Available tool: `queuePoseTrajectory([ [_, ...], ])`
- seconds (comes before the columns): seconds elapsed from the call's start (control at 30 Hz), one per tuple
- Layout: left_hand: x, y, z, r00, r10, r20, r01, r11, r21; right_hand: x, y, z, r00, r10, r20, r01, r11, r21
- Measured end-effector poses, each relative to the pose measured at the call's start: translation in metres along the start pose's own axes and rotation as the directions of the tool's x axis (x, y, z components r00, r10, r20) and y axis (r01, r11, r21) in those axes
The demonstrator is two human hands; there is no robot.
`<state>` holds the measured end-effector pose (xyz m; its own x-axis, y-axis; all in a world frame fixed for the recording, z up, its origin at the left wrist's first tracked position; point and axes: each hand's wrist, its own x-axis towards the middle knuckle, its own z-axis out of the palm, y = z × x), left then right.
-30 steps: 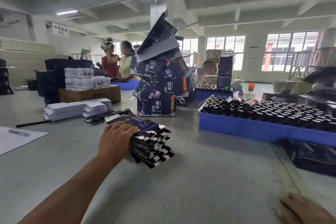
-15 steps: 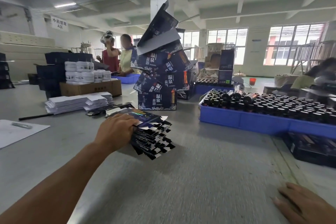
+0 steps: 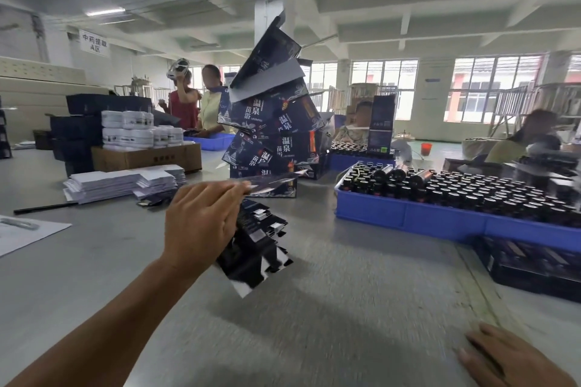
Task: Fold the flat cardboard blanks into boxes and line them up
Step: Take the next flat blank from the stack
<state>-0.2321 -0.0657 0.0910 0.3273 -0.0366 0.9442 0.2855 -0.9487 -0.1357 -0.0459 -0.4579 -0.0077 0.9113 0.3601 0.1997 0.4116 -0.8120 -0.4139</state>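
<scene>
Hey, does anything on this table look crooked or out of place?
Yes. The stack of folded boxes behind the left hand leans haphazardly, its boxes tilted at different angles. Several bottles lie sideways atop upright ones.

The left hand [image 3: 201,223] grips a fanned stack of dark flat blanks [image 3: 254,248], lifted and tilted above the grey tabletop [image 3: 345,308]. Beyond that stack rises a leaning pile of folded dark boxes [image 3: 273,135], with a blue bin of dark bottles [image 3: 440,217] to its right. The right hand [image 3: 515,358] rests flat on the tabletop, nearer than the bin.
</scene>
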Motion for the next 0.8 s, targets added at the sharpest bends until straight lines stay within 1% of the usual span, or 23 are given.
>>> queuePoseTrajectory([
  [0.07,0.008,0.026,-0.004,0.997,0.066,-0.035,-0.068,0.996,-0.055,-0.001,-0.007,-0.007,1.0,-0.006,-0.028,0.006,1.0,0.016],
  [0.17,0.009,0.076,-0.007,0.988,0.155,-0.023,-0.157,0.979,-0.128,-0.009,-0.013,-0.012,0.999,-0.024,-0.045,0.024,1.0,0.0],
  [0.23,0.003,0.111,-0.009,0.971,0.239,-0.028,-0.24,0.95,-0.199,-0.013,-0.013,-0.015,0.998,-0.025,-0.054,0.026,1.0,0.01],
  [0.33,-0.008,0.155,-0.006,0.935,0.345,-0.079,-0.352,0.88,-0.318,-0.022,-0.006,-0.012,0.997,-0.05,-0.066,0.051,0.999,0.012],
  [0.43,-0.014,0.173,0.002,0.906,0.419,-0.058,-0.41,0.836,-0.364,-0.025,-0.006,-0.01,0.999,-0.021,-0.037,0.022,1.0,0.02],
  [0.5,-0.011,0.164,0.007,0.903,0.43,-0.016,-0.411,0.851,-0.327,-0.025,-0.007,-0.011,1.0,-0.011,0.003,0.011,1.0,-0.001],
  [0.57,-0.005,0.139,0.01,0.926,0.374,0.044,-0.353,0.903,-0.245,-0.025,-0.005,-0.013,1.0,-0.017,0.021,0.017,1.0,-0.004],
  [0.67,-0.007,0.088,0.007,0.97,0.191,0.152,-0.178,0.979,-0.095,-0.026,-0.004,-0.015,0.999,-0.039,0.035,0.039,0.999,-0.008],
  [0.73,-0.01,0.055,-0.001,0.992,0.033,0.123,-0.032,0.999,-0.012,-0.028,-0.005,-0.016,0.998,-0.052,0.038,0.053,0.999,-0.014],
  [0.8,-0.007,0.029,-0.011,0.988,-0.146,0.042,0.147,0.989,-0.016,-0.031,-0.007,-0.018,0.997,-0.057,0.045,0.057,0.998,-0.012],
])
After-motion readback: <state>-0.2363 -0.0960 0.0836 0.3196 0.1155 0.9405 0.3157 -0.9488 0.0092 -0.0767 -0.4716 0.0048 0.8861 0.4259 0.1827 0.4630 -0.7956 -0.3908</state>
